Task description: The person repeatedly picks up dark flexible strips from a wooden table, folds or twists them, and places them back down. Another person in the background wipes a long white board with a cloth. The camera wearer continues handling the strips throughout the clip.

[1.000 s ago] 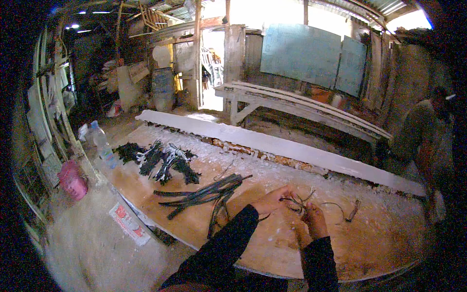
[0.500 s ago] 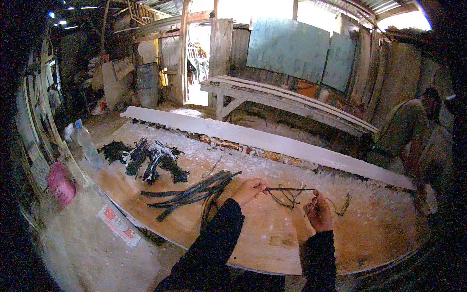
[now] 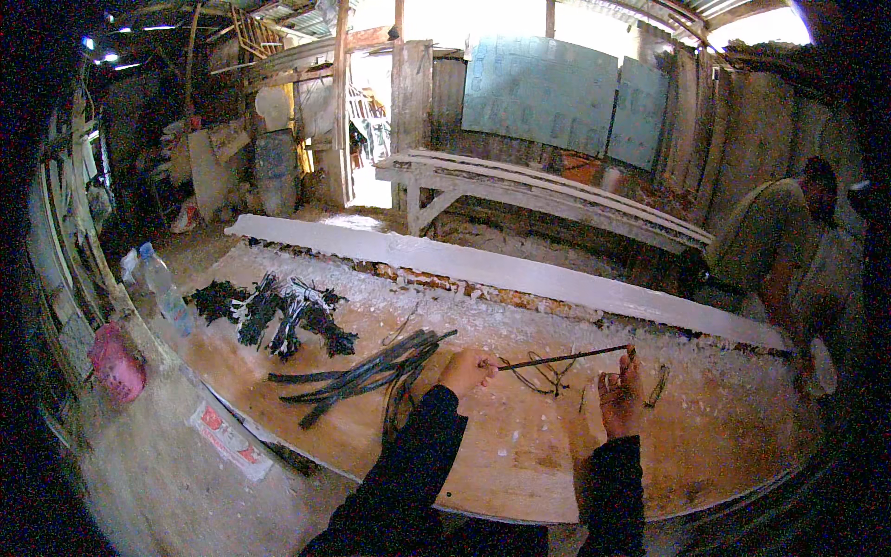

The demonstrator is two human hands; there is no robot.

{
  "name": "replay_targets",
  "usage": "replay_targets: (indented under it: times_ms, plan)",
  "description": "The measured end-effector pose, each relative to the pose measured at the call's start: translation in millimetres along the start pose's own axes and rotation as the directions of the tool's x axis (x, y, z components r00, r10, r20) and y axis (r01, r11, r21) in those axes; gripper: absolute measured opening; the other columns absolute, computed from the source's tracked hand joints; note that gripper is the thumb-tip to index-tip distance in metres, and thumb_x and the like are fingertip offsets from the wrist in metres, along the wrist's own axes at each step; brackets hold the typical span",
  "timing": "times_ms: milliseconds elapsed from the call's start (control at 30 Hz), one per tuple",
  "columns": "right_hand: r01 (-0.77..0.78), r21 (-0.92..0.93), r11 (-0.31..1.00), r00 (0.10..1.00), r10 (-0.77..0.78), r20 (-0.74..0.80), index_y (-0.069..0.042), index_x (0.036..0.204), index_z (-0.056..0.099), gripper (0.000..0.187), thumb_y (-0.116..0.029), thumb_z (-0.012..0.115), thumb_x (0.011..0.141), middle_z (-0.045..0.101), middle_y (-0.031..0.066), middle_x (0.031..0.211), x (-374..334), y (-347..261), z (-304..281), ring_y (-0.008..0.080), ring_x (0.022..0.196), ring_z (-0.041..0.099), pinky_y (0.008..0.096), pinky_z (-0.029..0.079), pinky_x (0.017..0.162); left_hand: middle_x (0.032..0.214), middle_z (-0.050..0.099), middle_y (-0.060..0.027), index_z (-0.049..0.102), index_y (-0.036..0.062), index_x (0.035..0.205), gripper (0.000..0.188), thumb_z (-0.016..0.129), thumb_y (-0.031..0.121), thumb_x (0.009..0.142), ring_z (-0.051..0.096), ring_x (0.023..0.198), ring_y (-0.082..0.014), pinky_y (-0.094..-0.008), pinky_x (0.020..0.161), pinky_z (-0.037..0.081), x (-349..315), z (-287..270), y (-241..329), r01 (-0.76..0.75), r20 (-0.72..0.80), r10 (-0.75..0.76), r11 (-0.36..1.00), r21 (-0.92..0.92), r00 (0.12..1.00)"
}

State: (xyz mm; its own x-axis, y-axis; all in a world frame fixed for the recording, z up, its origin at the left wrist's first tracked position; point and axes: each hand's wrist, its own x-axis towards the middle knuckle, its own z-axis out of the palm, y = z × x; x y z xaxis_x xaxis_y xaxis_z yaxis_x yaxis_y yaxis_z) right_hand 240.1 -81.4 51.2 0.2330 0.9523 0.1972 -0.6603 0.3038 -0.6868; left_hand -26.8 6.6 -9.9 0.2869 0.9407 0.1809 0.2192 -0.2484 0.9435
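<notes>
A thin dark strip (image 3: 564, 358) is stretched straight between my two hands above a wooden board (image 3: 520, 464). Its left end is pinched in my left hand (image 3: 467, 369), which is closed. My right hand (image 3: 620, 399) grips the other end, higher up, between thumb and fingertips. Under the strip lie thin loops of cord (image 3: 549, 379), and a short bent piece of cord (image 3: 658, 387) rests right of my right hand. Just left of my left hand is a pile of flat black rubber-like strips (image 3: 367, 376). Farther left sit several bundles of short black and whitish strips (image 3: 295, 316).
A long white-coated beam (image 3: 501, 271) runs along the board's far edge. A plastic bottle (image 3: 165, 290) stands at the left, near a pink container (image 3: 118, 362). A bench (image 3: 548, 193) stands behind. At the right, another person (image 3: 766, 232) bends down.
My right hand has moved right and slightly up, and my left hand slightly left, so a longer stretch of the strip shows between them. The view has shifted slightly.
</notes>
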Motion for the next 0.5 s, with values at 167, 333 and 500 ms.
replay_targets:
  times_ms: [167, 333, 500]
  plan:
    - [-0.078, -0.038, 0.996, 0.997, 0.079, 0.001, -0.014, 0.103, 0.049, 0.026, -0.023, 0.057, 0.080, 0.051, -0.0024, 0.093, -8, 14, 10, 0.0101, 0.066, 0.051, 0.0259, 0.043, 0.070, 0.064, 0.058, -0.0036, 0.062, 0.0046, 0.079, 0.009, 0.059, 0.012, 0.075, 0.055, 0.054, -0.0142, -0.0289, 0.051, 0.043, 1, 15, -8, -0.158, -0.028, 0.186, 0.894, 0.419, 0.982]
    - [-0.235, -0.239, 0.942, 0.934, 0.287, 0.214, -0.011, 0.086, 0.050, 0.013, -0.015, 0.058, 0.077, 0.057, 0.0039, 0.083, -17, 30, 17, 0.0165, 0.074, 0.056, 0.0297, 0.046, 0.069, 0.072, 0.060, -0.0006, 0.062, 0.0051, 0.079, 0.012, 0.059, 0.016, 0.077, 0.054, 0.065, -0.0107, -0.0263, 0.060, 0.042, -4, 54, 19, -0.123, 0.010, 0.129, 0.962, -0.246, 0.992]
    - [-0.328, -0.331, 0.885, 0.909, 0.391, 0.145, -0.008, 0.075, 0.052, 0.006, -0.009, 0.058, 0.076, 0.056, 0.0013, 0.075, -22, 39, 25, 0.0132, 0.068, 0.053, 0.0256, 0.043, 0.064, 0.071, 0.057, 0.0027, 0.061, 0.0058, 0.082, 0.015, 0.060, 0.020, 0.077, 0.049, 0.063, -0.0070, -0.0220, 0.058, 0.039, -24, 67, 48, -0.017, 0.110, 0.065, 0.921, -0.390, 0.992]
